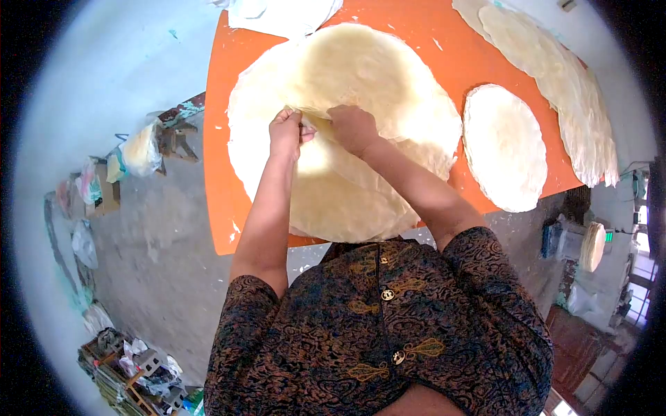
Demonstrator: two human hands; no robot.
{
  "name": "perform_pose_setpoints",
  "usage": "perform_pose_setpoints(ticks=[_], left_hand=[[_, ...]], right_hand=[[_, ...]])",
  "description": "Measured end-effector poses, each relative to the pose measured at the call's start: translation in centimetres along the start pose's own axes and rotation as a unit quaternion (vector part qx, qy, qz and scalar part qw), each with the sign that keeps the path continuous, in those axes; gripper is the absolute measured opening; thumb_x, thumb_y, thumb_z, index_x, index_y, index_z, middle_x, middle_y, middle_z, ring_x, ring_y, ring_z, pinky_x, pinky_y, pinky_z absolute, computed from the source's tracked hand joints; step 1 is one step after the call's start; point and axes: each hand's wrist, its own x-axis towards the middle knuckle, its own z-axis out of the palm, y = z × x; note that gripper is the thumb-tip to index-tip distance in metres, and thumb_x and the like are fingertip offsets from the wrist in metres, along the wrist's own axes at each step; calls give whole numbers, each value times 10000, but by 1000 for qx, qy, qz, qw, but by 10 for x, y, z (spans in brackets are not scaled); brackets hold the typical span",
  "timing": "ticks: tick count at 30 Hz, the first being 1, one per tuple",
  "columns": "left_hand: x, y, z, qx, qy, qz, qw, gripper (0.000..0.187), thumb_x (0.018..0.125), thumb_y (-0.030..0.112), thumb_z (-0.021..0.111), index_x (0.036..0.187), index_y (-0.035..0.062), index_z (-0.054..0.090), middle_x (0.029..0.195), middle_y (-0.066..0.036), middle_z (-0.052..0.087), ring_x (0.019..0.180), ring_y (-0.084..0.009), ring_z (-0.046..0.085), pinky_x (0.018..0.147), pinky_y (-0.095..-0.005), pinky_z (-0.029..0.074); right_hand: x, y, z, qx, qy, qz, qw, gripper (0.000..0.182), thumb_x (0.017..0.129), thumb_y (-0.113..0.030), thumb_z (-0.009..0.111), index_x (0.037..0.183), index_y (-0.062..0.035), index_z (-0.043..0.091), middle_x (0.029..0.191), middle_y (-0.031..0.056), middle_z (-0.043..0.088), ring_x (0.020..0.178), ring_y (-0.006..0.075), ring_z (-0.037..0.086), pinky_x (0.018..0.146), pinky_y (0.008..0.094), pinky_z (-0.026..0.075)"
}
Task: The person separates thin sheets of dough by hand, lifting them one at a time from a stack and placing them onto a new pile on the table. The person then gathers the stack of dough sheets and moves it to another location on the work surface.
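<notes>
A wide, pale, thin round flatbread [263,90] lies spread on the orange table, apparently over further thin sheets whose edges show near my body. Above its middle, my left hand [284,132] is closed in a pinch on a raised fold of a flatbread sheet. Just to the right, my right hand [354,130] has its fingers curled onto the same lifted fold, knuckles up. A short stretch of the sheet runs between the two hands. The fingertips of my right hand are hidden.
An orange table [222,201] carries a smaller oval stack of flatbreads [505,147] on the right. Long overlapping sheets [562,83] hang past the far right edge. White material [281,15] lies at the back. Bags [142,149] line the left wall, and a cluttered shelf [132,374] stands lower left.
</notes>
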Motion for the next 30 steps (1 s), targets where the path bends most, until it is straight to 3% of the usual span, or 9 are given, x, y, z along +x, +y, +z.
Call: perform_pose_setpoints(ticks=[9,15,18,19,20,23,25,28,30], left_hand=[[-2,4,-3,-75,-34,-34,996,65,827,123,502,799,78,464,666,-53,509,574,-187,562,540,-301,499],[-32,-16,-18,-6,-76,-69,995,111,856,164,462,899,66,491,757,-35,515,688,-163,532,622,-283,452],[-79,-42,-15,-51,-56,-128,989,175,811,196,553,907,57,508,790,-30,532,739,-150,533,602,-277,449],[-90,-48,-12,-72,-52,-143,986,184,809,194,556,914,52,505,801,-33,534,751,-153,534,602,-281,450],[-95,-52,-8,-88,-51,-145,984,190,805,184,560,923,47,499,808,-38,537,750,-159,539,599,-284,451],[-105,-66,-1,-134,-36,-148,979,204,796,149,565,943,33,483,818,-52,542,741,-174,556,586,-289,451],[-103,-74,5,-163,-20,-147,975,202,793,119,561,948,25,473,808,-58,544,727,-183,569,573,-288,447],[-108,-72,11,-115,-7,-155,981,198,798,94,548,955,17,455,810,-73,549,704,-201,587,563,-295,454],[-115,-77,11,-108,-6,-131,985,206,800,88,542,967,13,446,815,-80,553,706,-202,593,557,-290,456]], right_hand=[[-11,-10,11,6,127,-43,991,267,787,-281,489,921,-65,571,955,115,575,901,297,554,751,417,457],[52,48,-20,-67,-27,-22,997,297,747,-275,516,923,-58,618,951,139,610,877,284,571,792,375,438],[56,64,-132,35,32,20,999,254,758,-223,553,876,-6,607,776,87,615,712,166,571,641,336,449],[60,70,-148,94,112,34,989,169,744,-142,537,839,-24,611,707,94,607,662,186,578,592,357,441],[67,75,-167,-48,221,-23,974,160,727,-106,487,817,-76,616,758,186,604,717,349,589,633,418,465],[3,16,-220,-152,286,-133,937,230,726,-87,468,893,-74,626,761,195,602,732,361,583,626,413,460],[-14,24,-194,-313,186,-74,928,146,735,-95,514,838,-54,608,713,98,604,682,241,587,596,379,449],[-76,44,-115,-186,163,-191,950,183,704,-59,495,867,-97,568,834,75,593,754,275,577,611,392,471],[-106,49,-54,-235,-16,-111,965,139,681,-28,474,787,-97,529,783,84,556,766,286,563,624,386,467]])
